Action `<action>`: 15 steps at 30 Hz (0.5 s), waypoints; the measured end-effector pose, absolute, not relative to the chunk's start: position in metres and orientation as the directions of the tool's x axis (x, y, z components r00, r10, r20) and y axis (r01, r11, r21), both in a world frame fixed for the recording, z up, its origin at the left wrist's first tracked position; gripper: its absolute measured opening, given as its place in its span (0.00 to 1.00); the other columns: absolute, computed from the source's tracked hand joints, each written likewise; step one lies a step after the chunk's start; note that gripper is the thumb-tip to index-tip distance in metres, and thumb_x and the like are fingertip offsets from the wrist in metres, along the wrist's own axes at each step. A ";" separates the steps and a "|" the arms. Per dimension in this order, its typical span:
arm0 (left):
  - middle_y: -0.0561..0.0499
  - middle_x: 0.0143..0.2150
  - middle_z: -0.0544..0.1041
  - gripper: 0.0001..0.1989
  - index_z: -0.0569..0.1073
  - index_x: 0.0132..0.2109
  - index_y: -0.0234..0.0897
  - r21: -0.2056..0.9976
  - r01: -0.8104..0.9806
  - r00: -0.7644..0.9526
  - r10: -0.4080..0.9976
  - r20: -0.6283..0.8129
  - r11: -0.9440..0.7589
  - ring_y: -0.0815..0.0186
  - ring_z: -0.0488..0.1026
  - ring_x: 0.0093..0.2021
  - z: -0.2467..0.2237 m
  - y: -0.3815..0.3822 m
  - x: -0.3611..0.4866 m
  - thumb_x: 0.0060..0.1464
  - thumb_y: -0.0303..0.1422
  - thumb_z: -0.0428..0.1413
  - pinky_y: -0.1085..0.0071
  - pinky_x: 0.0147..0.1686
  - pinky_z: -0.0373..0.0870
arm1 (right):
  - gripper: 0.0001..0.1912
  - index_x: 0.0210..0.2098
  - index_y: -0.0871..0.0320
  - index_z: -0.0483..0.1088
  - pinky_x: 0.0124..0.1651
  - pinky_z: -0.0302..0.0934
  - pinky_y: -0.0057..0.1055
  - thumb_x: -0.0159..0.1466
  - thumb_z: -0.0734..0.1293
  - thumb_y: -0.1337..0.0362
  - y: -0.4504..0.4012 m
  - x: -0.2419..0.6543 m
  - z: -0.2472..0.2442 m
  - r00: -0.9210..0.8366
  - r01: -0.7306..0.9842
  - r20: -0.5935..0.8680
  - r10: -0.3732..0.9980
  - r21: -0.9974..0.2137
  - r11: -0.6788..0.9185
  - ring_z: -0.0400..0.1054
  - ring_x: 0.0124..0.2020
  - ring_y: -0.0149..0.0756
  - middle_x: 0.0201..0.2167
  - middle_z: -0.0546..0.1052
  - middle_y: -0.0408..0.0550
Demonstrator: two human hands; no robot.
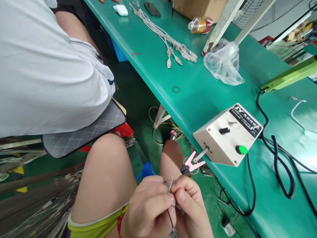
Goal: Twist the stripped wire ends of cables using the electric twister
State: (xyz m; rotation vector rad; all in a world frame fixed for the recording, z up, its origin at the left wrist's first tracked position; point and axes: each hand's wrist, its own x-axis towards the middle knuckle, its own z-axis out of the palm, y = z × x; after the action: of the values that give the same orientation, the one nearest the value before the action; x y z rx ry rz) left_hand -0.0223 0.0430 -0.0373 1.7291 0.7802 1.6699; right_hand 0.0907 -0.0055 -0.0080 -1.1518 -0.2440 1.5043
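Observation:
At the bottom middle, my left hand [148, 205] is closed, thumb and forefinger pinching thin wires. A pale green wire end [170, 183] sticks up between my hands, and a dark wire [170, 218] runs down below the fingertips. My right hand [194, 206] pinches at the same wires, its thumb and forefinger pressed together close to the left fingertips. Just beyond them, a pink clip [192, 162] sits on the shaft of a beige control box [223, 138] and is close to a black piece [185, 170]. The fingers hide much of the wires.
The box stands at the green table's [158, 72] edge, trailing black cables [274, 165]. Farther back lie grey USB cables [170, 39], a plastic bag [224, 62], a bottle [200, 25] and a phone [152, 9]. A person in a white shirt [47, 72] sits at left.

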 end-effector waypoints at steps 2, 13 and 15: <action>0.52 0.26 0.78 0.06 0.73 0.48 0.34 0.776 0.006 0.046 0.775 0.630 -0.631 0.69 0.72 0.22 -0.036 0.045 -0.023 0.71 0.21 0.53 0.69 0.33 0.82 | 0.14 0.36 0.53 0.87 0.41 0.67 0.36 0.61 0.84 0.50 -0.003 0.092 -0.008 0.183 -0.636 -0.502 0.845 -0.716 -0.288 0.68 0.28 0.35 0.24 0.77 0.43; 0.49 0.28 0.81 0.07 0.72 0.52 0.34 0.797 0.008 0.061 0.796 0.603 -0.604 0.69 0.77 0.23 -0.034 0.052 -0.019 0.72 0.20 0.54 0.68 0.31 0.84 | 0.23 0.49 0.55 0.85 0.33 0.58 0.29 0.68 0.77 0.43 0.029 0.112 -0.011 0.211 -0.738 -0.470 0.857 -0.652 -0.175 0.50 0.24 0.32 0.19 0.64 0.37; 0.49 0.28 0.81 0.06 0.72 0.51 0.34 0.799 0.020 0.058 0.799 0.599 -0.600 0.69 0.77 0.23 -0.032 0.054 -0.018 0.73 0.21 0.54 0.69 0.32 0.85 | 0.23 0.49 0.54 0.85 0.31 0.56 0.27 0.66 0.79 0.43 0.030 0.112 -0.015 0.230 -0.758 -0.485 0.844 -0.633 -0.158 0.49 0.24 0.31 0.19 0.63 0.36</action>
State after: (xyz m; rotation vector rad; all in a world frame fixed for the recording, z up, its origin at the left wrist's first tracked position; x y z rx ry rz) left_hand -0.0184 0.0545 -0.0321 1.7185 0.8234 1.6063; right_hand 0.1119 0.0298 -0.0151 -1.0072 -0.1105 1.4068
